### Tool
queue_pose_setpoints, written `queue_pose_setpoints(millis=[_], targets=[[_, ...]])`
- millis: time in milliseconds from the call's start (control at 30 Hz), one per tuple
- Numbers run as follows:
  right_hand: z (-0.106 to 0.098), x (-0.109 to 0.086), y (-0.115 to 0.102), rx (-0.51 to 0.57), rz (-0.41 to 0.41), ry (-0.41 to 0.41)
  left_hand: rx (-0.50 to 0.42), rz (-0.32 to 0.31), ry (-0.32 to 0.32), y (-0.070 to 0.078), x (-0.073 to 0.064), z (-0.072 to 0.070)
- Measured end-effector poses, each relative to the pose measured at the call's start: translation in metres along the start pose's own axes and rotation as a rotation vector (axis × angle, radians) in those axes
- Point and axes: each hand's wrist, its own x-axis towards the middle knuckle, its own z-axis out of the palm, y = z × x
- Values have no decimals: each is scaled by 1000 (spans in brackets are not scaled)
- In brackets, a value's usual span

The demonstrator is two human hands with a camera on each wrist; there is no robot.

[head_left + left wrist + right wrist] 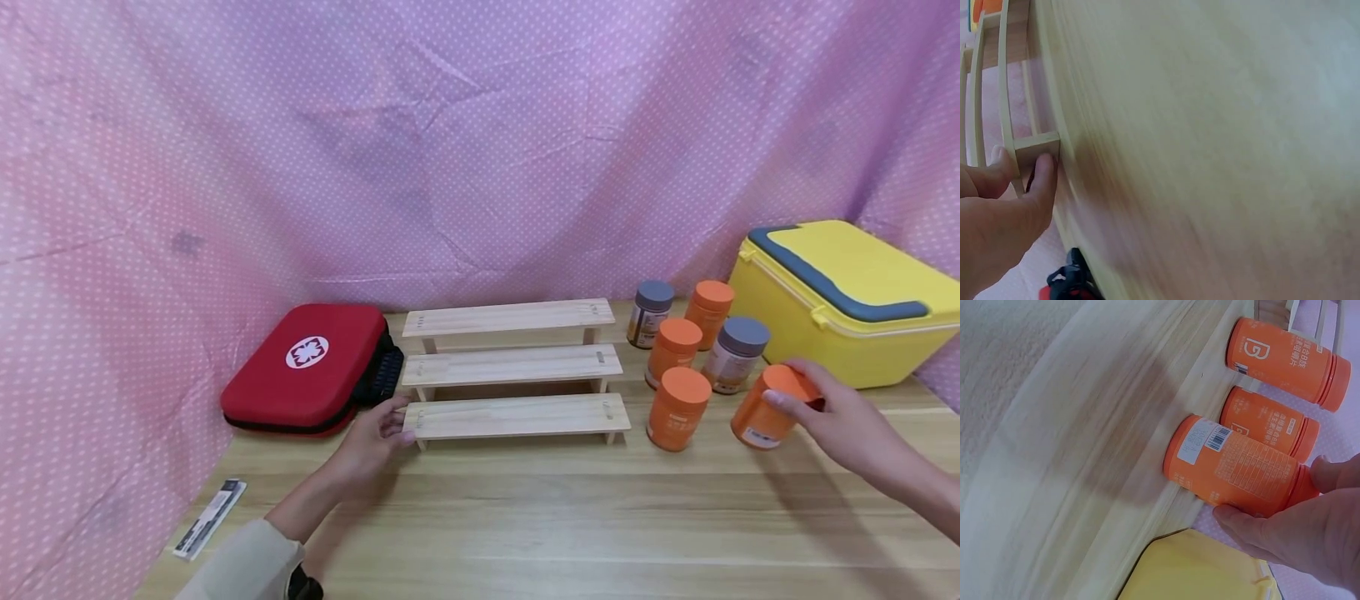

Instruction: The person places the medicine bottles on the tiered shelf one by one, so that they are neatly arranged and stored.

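On the wooden table's (525,533) right side, head view: your right hand (843,412) grips a tilted orange jar (761,421) near the yellow box (832,350); table contact cannot be told. Your left hand (371,442) is at the left end of the wooden rack's (517,418) front tier. Left wrist view: your thumb and fingers pinch that end beside its leg (1036,149). Right wrist view: your thumb and fingers clasp the jar near its lid (1302,489), barcode (1218,438) visible, two other orange jars (1279,361) beyond.
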Motion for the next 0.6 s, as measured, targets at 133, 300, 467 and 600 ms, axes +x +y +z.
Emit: queue_pose_setpoints(millis=[133,300,467,600], targets=[[-1,0,1,5,3,5,-49,-38,6,-2,2,1],[-1,-2,0,14,-2,26,-70,-51,3,-4,4,-1],[-2,-3,-1,8,-14,49,-82,-62,9,-4,4,-2],[-6,-4,-3,-10,-31,67,-100,-67,5,-4,4,-2]])
